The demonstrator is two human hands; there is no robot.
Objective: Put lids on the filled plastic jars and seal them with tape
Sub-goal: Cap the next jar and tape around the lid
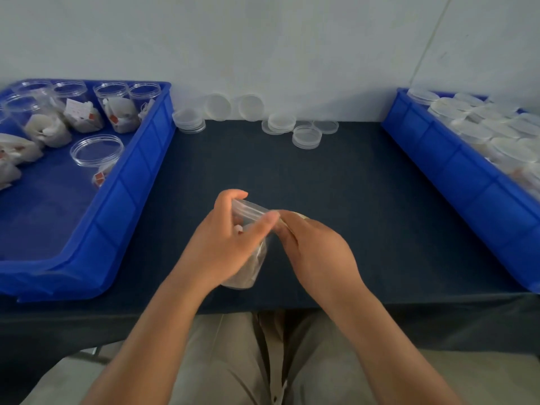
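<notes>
The filled jar (251, 270) is gripped round by the left hand (225, 244) at the front of the dark table (350, 200). Its lid (248, 207) is touched by the right hand (318, 252), whose grip cannot be told. Blue bins (137, 176) are set at both sides, below a pale wall (292, 39).

Dark table (336, 200): blue bins (125, 200), loose lids (306, 137).

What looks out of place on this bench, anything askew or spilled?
Two loose lids stand on edge against the wall at the back of the table; the other lids there lie flat or stacked. No spill or damage visible.
</notes>
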